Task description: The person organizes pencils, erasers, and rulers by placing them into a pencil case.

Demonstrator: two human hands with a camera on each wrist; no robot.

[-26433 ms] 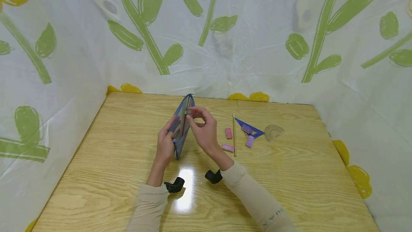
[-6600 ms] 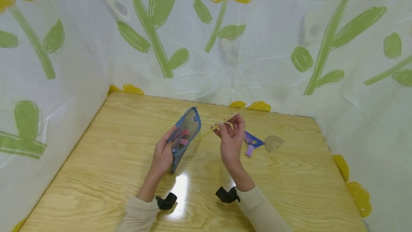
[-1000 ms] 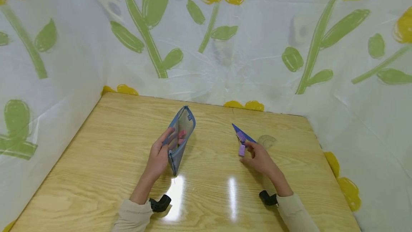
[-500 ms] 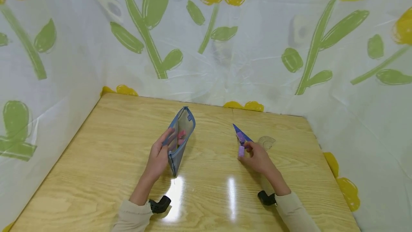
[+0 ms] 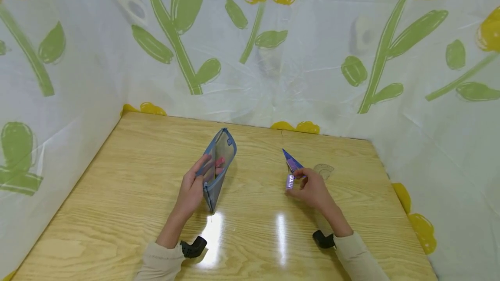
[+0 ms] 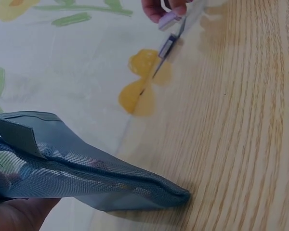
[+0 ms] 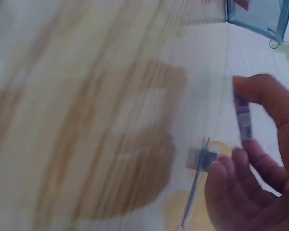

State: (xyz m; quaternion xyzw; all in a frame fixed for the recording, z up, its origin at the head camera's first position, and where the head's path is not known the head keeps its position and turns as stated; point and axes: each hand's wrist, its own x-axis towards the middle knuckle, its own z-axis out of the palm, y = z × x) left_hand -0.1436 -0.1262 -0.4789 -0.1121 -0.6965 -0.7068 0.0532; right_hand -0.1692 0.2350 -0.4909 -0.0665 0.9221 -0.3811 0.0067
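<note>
Looks like the lilac eraser (image 5: 290,181) has slid a touch further left in the head view since half a second ago, and tipped so its face catches the light. Right hand (image 5: 312,188) is the near one, obviously: thumb and finger are pinching the eraser, pretty much end to end. Its long axis runs roughly up and down the frame, just left of the palm. Can't tell if it's off the table (image 5: 254,237) yet.

Key relation imo: the mesh pouch (image 5: 215,190) is well apart, toward frame left, about level with the eraser, its mouth gaping open. Left hand (image 5: 191,191) grips the pouch's left side, and pink erasers (image 5: 220,162) show inside. Second purple eraser (image 5: 291,165) sits on the blue set square (image 5: 288,155), just above the pinching fingers; the clear protractor (image 5: 324,170) is right of that.
</note>
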